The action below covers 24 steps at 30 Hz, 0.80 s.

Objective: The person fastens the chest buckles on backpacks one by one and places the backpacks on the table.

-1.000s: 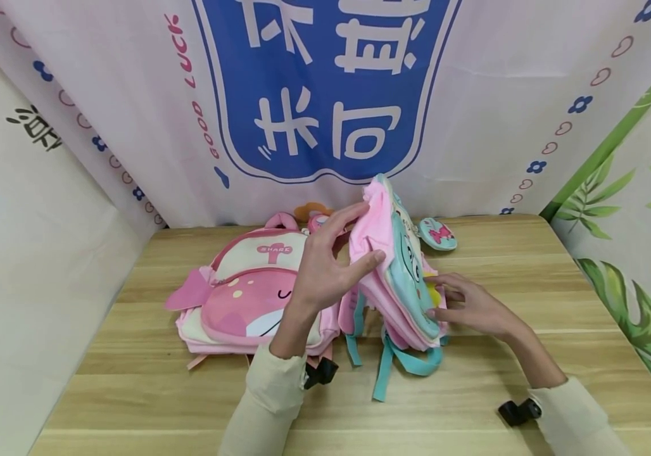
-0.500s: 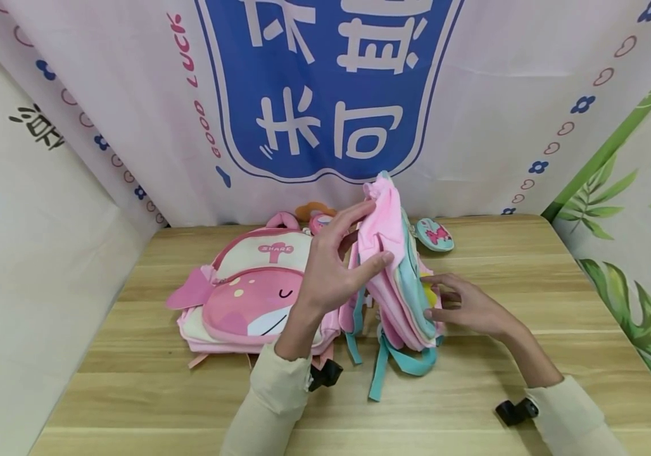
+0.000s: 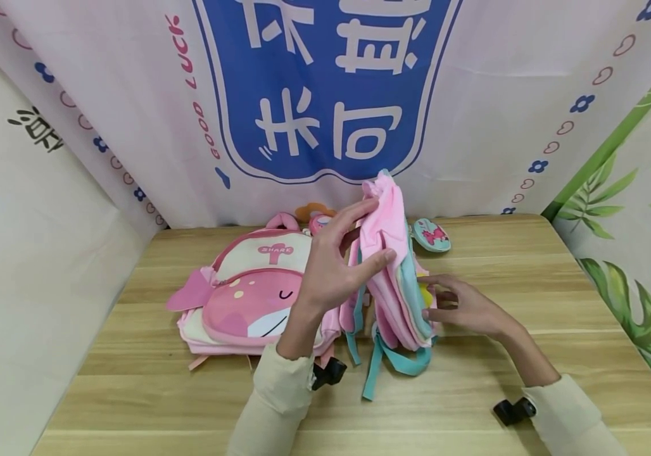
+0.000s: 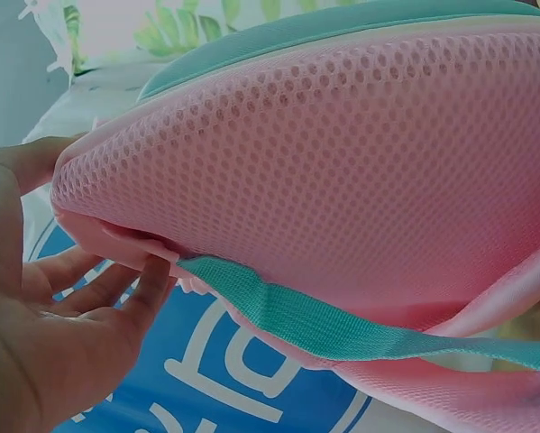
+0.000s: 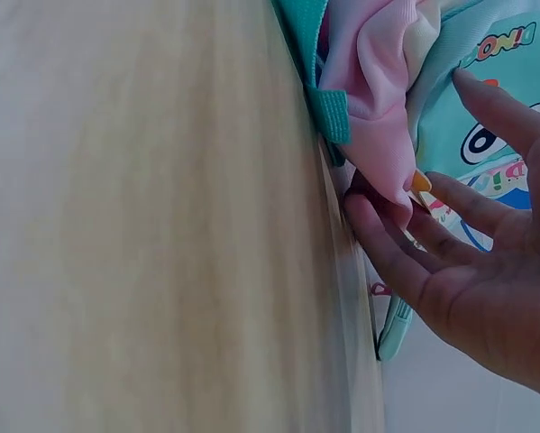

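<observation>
A pink and teal backpack (image 3: 385,272) stands tilted on the table, its narrow pink side turned toward the head camera. My left hand (image 3: 337,263) grips its left edge, thumb on one face and fingers on the other. In the left wrist view, a pink mesh panel (image 4: 342,171) and a teal strap (image 4: 315,320) fill the space beyond that hand. My right hand (image 3: 465,304) holds the lower right edge. The right wrist view has its fingers (image 5: 391,257) bent round a pink corner, beside the teal printed front (image 5: 495,90). Part of this front is hidden behind the hand.
A pink whale-faced backpack (image 3: 251,301) lies flat on the wooden table (image 3: 160,405), just left of the standing one. A round teal pouch (image 3: 430,235) hangs at the back right. Printed cloth (image 3: 491,126) rises behind the table.
The pink and teal backpack has turned so more of its pink side and less of its teal front faces the head camera. Both hands stay on it; the right has shifted slightly left.
</observation>
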Tool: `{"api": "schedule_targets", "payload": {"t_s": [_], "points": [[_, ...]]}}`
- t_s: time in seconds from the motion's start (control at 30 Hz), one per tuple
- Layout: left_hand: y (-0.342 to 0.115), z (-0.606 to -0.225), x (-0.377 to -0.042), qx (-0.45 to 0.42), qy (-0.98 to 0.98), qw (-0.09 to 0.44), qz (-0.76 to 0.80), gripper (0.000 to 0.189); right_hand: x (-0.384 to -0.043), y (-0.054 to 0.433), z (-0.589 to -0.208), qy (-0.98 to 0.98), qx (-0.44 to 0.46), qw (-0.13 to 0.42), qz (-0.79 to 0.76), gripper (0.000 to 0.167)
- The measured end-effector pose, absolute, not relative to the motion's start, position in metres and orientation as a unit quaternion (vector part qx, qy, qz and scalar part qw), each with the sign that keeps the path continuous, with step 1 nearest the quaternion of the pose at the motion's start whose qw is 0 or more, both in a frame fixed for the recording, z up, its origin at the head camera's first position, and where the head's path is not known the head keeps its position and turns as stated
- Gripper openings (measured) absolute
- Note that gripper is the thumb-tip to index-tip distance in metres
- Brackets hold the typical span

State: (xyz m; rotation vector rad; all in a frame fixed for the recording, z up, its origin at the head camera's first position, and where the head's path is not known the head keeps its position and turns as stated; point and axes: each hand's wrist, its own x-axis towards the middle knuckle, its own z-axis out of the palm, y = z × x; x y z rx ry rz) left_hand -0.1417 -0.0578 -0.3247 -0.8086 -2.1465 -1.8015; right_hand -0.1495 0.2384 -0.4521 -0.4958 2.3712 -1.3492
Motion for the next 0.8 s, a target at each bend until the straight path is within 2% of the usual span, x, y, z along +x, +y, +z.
{"api": "schedule_targets", "payload": {"t_s": [0.27,0.4,0.57,0.8], "points": [[-0.05,-0.322,-0.141,-0.287,-0.761,0.108,-0.572,0.076,-0.154,0.246,-0.438,0.849,-0.21,0.193,-0.445,0.068],[-0.048,-0.322,-0.14,-0.284,-0.773,0.11,-0.556,0.076,-0.152,0.249,-0.422,0.861,-0.21,0.179,-0.428,0.068],[-0.048,-0.321,-0.139,-0.282,-0.781,0.111,-0.547,0.075,-0.151,0.251,-0.401,0.875,-0.188,0.129,-0.426,0.063],[-0.047,-0.322,-0.138,-0.293,-0.778,0.112,-0.544,0.076,-0.146,0.24,-0.372,0.857,-0.209,0.036,-0.47,0.055]]}}
